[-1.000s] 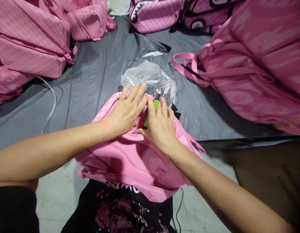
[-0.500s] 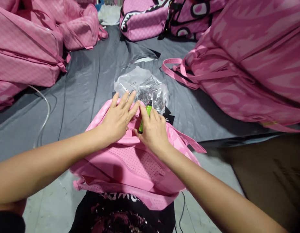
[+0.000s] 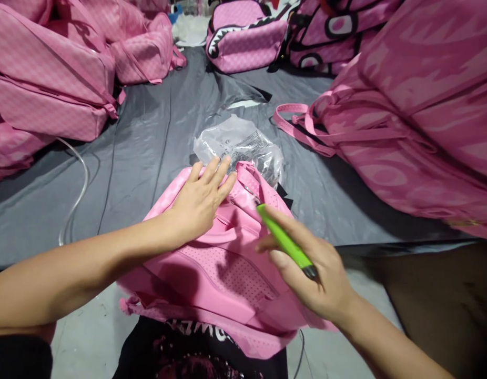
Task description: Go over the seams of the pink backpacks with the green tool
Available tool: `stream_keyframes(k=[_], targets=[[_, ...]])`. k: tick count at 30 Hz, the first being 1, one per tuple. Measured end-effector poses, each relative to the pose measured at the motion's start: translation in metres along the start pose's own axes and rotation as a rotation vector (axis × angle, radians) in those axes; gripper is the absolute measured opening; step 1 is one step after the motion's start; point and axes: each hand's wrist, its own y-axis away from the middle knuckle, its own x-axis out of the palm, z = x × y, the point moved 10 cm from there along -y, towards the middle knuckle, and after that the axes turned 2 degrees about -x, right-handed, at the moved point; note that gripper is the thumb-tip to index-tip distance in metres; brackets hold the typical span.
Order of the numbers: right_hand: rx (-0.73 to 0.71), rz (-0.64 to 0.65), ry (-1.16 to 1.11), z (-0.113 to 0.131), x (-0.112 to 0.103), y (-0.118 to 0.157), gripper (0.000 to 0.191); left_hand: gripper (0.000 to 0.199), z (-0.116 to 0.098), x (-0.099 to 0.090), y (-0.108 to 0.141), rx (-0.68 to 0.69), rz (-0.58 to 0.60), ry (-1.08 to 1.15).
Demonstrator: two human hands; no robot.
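A pink backpack (image 3: pixel 223 295) lies against my lap and the table edge, its dotted back panel facing up. My left hand (image 3: pixel 200 202) rests flat on its upper part, fingers spread and holding nothing. Just above the bag's right side, my right hand (image 3: pixel 318 268) holds a slim green pen-shaped tool (image 3: pixel 286 239) with dark ends. The tool's tip points up and left toward the strap at the bag's top; its exact kind is blurred. Beyond the left fingertips, a crumpled clear plastic bag (image 3: pixel 235 139) with black print lies on the table.
Grey sheeting covers the table (image 3: pixel 144 126). Pink checked bags (image 3: pixel 62 89) are piled at left, and a large pink patterned backpack (image 3: pixel 420 121) stands at right. A shark-mouth bag (image 3: pixel 247 45) sits at the back. A clear tube (image 3: pixel 83 184) runs along the left.
My right hand has lifted off the backpack's top and moved right and toward me, still holding the green tool. My left hand stays spread on the bag. The view has shifted slightly.
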Motion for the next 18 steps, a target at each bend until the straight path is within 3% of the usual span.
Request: stream_keyframes(k=[2,4,8,13,18], targets=[[0.126,0.18,-0.188,-0.005,0.019,-0.007,0.044,0.075,0.0,0.001,0.0,-0.003,0.01,0.001],[0.24,0.266,-0.246,-0.015,0.034,-0.02,0.034,0.074,0.001,0.001,0.0,-0.01,0.02,0.006],[0.242,0.394,-0.13,-0.025,0.056,-0.036,0.022,0.074,0.0,-0.001,0.0,0.001,0.0,0.031],[0.141,0.338,0.127,-0.022,0.049,-0.029,0.027,0.073,0.001,0.0,-0.005,0.011,0.028,0.041],[0.151,0.351,0.109,-0.015,0.052,-0.029,0.024,0.076,0.001,0.003,-0.008,0.022,0.105,0.041]])
